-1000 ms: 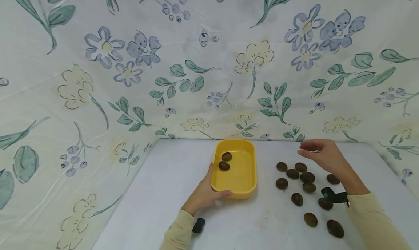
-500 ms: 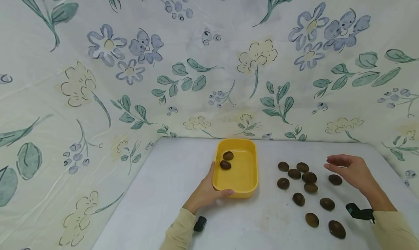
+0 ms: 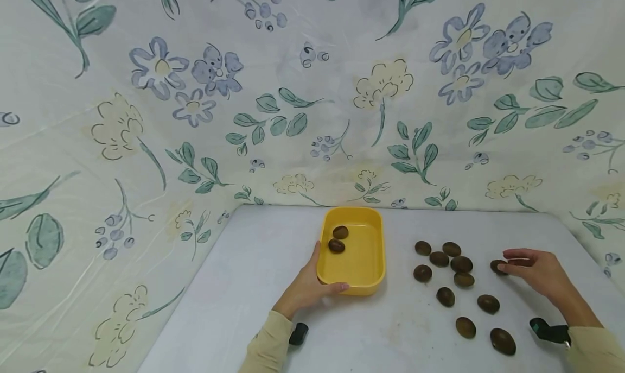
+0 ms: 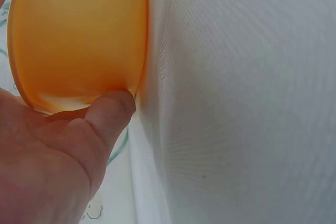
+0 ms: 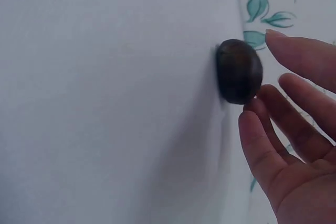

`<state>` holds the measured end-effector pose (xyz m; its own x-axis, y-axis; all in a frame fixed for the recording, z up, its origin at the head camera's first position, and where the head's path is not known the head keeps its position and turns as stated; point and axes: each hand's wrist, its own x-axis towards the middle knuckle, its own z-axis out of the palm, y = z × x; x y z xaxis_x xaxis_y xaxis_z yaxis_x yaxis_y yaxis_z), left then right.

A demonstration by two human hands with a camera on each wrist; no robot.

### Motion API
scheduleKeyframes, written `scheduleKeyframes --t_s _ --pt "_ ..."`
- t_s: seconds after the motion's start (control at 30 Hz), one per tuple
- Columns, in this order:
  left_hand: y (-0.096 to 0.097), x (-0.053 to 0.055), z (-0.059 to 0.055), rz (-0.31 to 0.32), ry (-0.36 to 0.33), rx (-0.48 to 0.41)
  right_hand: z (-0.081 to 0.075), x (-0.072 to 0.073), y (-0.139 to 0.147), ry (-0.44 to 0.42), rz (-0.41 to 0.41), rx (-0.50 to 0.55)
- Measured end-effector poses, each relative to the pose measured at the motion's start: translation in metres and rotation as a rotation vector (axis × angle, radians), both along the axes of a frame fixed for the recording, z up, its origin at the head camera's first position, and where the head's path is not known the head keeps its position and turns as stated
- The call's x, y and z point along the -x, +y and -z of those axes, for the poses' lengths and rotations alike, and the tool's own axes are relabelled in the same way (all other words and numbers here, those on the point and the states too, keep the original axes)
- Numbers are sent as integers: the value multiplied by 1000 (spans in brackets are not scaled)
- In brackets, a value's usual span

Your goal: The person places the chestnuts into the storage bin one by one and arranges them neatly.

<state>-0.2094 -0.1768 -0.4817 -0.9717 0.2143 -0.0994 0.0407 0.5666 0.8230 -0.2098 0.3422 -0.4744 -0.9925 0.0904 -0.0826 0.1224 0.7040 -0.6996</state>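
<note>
My left hand (image 3: 306, 287) grips the near left corner of a yellow tray (image 3: 373, 253), thumb over the near side and fingers along the left wall. The left wrist view shows the thumb pressed against the tray's outer wall (image 4: 79, 35). Two dark brown oval fruits (image 3: 337, 246) lie inside at the left. Over on the right, my right hand (image 3: 542, 272) reaches around a single dark oval fruit (image 5: 239, 72), fingers and thumb spread apart beside it. That fruit rests on the white table, partly covered by the fingertips in the head view.
Several more dark oval fruits (image 3: 461, 264) lie scattered between the tray and my right hand, some touching. One larger fruit (image 3: 503, 341) sits nearest the front. A floral sheet (image 3: 312, 118) hangs behind the white table (image 3: 234, 275) and along its sides.
My right hand has moved right and down from above the fruit cluster to the lone fruit at the far right. The left hand and tray hold their place.
</note>
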Motion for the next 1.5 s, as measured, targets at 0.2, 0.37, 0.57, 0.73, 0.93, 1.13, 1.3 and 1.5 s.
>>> scheduleKeyframes --t_s 0.2,0.37,0.57,0.73,0.93,1.13,1.3,1.5 --pt "0 -1 -1 -1 -2 10 6 0 2 -33 -12 17" --pt "1 -1 -2 -3 -10 7 10 2 1 -11 -5 -2" --pt "1 -1 -2 0 -12 6 11 5 -1 -27 -4 -12" --pt "0 -1 -2 -2 -8 11 11 6 -2 1 -8 -47" --pt "0 -2 -2 0 -7 5 10 5 -4 6 -4 -57" --pt "1 -2 -3 1 -4 7 8 5 -4 -16 11 -42" --pt "1 -3 -3 -5 -12 8 2 3 -6 -5 -6 -36" --pt "1 -4 -4 -2 -15 0 -9 3 -17 18 -32 -29"
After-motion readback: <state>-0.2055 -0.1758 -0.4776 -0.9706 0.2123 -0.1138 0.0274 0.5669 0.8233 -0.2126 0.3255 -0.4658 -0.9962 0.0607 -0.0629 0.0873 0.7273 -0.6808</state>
